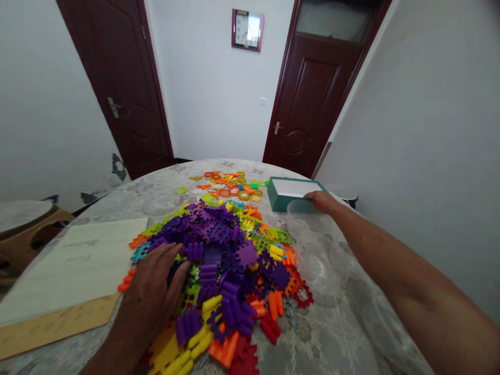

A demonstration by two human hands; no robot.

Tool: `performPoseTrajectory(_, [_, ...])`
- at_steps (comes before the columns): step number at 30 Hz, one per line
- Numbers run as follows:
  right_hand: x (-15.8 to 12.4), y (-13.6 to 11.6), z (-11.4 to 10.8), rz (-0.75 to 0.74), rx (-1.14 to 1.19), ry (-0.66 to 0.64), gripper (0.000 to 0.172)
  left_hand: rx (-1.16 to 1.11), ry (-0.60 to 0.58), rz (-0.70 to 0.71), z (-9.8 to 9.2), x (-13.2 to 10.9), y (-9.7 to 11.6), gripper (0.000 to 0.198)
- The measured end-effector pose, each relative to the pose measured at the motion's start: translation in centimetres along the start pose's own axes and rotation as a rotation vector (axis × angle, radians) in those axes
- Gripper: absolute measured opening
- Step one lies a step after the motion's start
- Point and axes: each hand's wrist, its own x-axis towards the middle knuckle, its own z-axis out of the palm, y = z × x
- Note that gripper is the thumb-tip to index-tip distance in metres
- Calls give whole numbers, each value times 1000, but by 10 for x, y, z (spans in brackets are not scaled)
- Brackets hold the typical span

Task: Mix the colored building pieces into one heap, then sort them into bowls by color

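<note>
A: What could go wrong from here?

B: The pile of plastic pieces [219, 234] is heaped on the worktop [324, 338], purple mostly uppermost, and it looks loose. A shove from the left grip [156, 281] could start a slide, since nothing fences the heap in.

A: Is that one holding anything?

B: Not that I can see. The fingers lie relaxed against the heap's left flank; whatever is under the palm is hidden.

A: And the right grip [322, 202]?

B: It's grasping the green box [287, 202] by its near right edge, out beyond the heap and to the right. One corner is a lopsided hold, so I'd expect the box to swing or tip if lifted that way.

A: What stands in the way?

B: Clear plastic containers [320, 265], between the heap and the box, close to the right forearm. They barely show against the patterned cloth, so a careless elbow could knock them. A flatter scatter of pieces [230, 190] lies left of the box; dragging the box that way could plough into it.

A: Anything on the left?

B: A pale sheet [86, 255] and a tan board [58, 325], just beside the heap. Sliding pieces could end up on them.
</note>
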Motion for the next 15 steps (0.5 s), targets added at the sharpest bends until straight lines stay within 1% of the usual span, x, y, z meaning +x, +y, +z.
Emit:
performPoseTrajectory(2, [-1, -1, -3, 2, 6, 3, 48, 5, -1, 12, 0, 0, 0, 41])
performPoseTrajectory(4, [-5, -2, -9, 34, 4, 41, 55, 5, -3, 23, -1, 1, 1, 41])
performPoseTrajectory(6, [-14, -1, -20, 81, -6, 95, 59, 4, -9, 29, -2, 2, 1, 41])
performPoseTrajectory(8, [-30, 1, -37, 128, -23, 142, 58, -4, -28, 38, -3, 3, 0, 41])
performPoseTrajectory(11, [-67, 6, -68, 181, -36, 209, 50, -17, -26, 45, -2, 5, 0, 43])
performPoseTrajectory(13, [-100, 8, -88, 192, -25, 263, 46, -21, -14, 54, -1, 6, 1, 45])
performPoseTrajectory(15, [-136, 9, -101, 203, -16, 284, 44, -28, -14, 77, 2, 6, 1, 46])
